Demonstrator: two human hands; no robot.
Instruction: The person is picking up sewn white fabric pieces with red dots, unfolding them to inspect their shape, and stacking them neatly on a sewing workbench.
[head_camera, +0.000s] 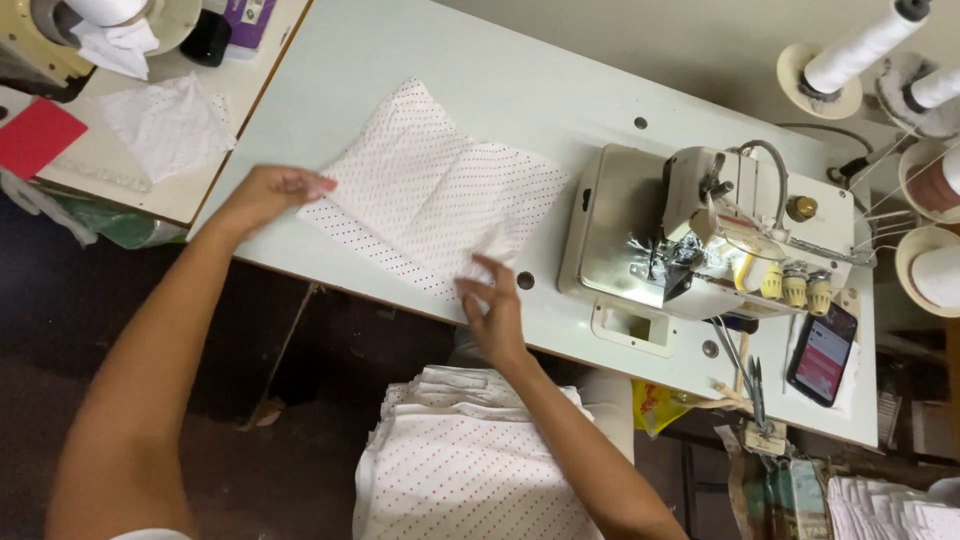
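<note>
The left hand (272, 190) lies flat, fingers stretched and together, on the left edge of a white dotted fabric piece (430, 195) spread on the pale sewing table (520, 80). The right hand (493, 305) sits at the cloth's near right corner with the fingers (487, 268) bent and closed on the fabric's edge, which lifts into a small fold there; how much cloth is in the pinch cannot be made out. The two hands are well apart, one at each end of the piece. The fabric's long axis runs slanted across the table, from the far left corner down toward the near right, its right end pointing at the overlock sewing machine (690, 235) just beside it. It is white with small reddish dots, lying in overlapping layers whose edges step over one another, so its true outline is hard to read. Below the table edge, a stack of the same dotted cloth (470, 460) rests on the person's lap, cut off by the bottom of the view. A phone (822, 352) lies right of the machine, and thread cones (860, 45) stand at the far right, partly out of frame.
</note>
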